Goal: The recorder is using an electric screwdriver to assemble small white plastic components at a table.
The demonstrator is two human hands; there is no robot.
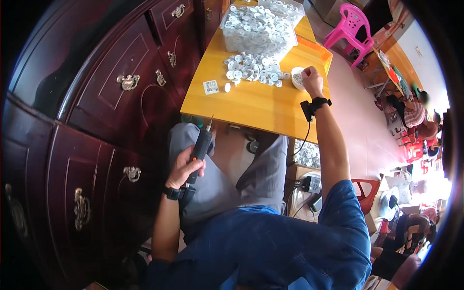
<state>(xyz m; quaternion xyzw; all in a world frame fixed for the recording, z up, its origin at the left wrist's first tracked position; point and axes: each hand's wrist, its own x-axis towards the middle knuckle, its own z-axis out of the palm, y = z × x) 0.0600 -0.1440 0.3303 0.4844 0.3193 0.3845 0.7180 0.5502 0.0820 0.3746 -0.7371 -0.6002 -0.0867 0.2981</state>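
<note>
My left hand [184, 169] grips a dark electric screwdriver [201, 146] over my lap, its tip pointing up toward the near edge of the yellow table [251, 104]. My right hand [311, 79] reaches out over the table and rests with its fingers in a small white bowl [296, 79]; what it pinches there is hidden. Just left of the bowl lies a pile of small white round parts [253, 69]. Behind it stands a clear plastic bin [258, 29] heaped with the same parts. A small white square piece [210, 87] and one loose part [227, 87] lie nearer to me.
A dark red wooden cabinet [106, 121] with brass handles stands close on my left. A pink plastic chair [349, 30] is behind the table on the right. Under the table sit a box of white parts [307, 154] and cables. Other people sit at the far right.
</note>
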